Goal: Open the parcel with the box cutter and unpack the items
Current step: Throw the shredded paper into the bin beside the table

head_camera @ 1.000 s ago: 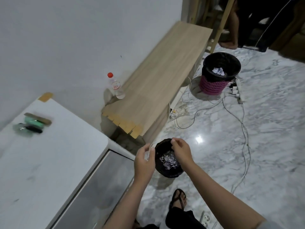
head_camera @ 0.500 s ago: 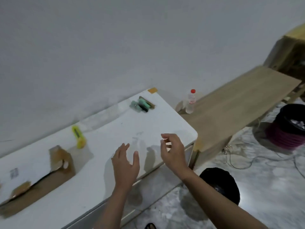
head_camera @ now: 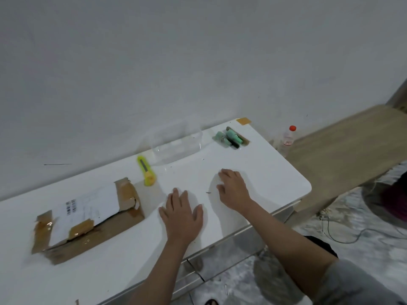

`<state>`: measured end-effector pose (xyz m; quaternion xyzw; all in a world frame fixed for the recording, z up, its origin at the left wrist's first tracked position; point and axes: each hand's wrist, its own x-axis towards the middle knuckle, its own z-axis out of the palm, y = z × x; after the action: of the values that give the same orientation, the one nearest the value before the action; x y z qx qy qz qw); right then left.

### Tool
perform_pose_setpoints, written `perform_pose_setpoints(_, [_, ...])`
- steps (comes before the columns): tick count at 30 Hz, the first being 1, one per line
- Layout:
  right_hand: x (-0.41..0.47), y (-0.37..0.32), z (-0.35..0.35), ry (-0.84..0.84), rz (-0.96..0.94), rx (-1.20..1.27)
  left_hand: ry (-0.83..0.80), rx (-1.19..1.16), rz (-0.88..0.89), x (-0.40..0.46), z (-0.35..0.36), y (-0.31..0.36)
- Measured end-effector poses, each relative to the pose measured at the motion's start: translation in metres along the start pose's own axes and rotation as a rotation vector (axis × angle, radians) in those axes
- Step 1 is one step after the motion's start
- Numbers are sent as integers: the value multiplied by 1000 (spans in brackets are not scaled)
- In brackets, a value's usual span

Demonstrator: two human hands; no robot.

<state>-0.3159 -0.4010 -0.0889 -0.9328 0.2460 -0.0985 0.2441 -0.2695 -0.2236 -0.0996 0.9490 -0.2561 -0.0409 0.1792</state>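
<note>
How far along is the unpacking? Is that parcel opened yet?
Done: green items already lie at the table's far right corner, beside a clear container. In hand: nothing; left hand and right hand rest flat on the table. Left: the parcel looks taped, one end flap lifted, and the yellow box cutter lies untouched beside it.

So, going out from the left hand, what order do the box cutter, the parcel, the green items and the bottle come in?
From the left hand, flat on the table:
1. Box cutter, just beyond it, slightly left.
2. Parcel, to its left.
3. Green items, at the far right corner.
4. Bottle, past the table's right end.
</note>
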Motion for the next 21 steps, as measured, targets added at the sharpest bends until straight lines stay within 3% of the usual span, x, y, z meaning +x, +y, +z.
perform_pose_setpoints(11, [-36, 16, 7, 159, -174, 49, 10, 25, 16, -7, 4, 0])
perform_pose_setpoints(21, [-64, 48, -16, 133, -223, 158, -84, 20, -132, -58, 30, 62])
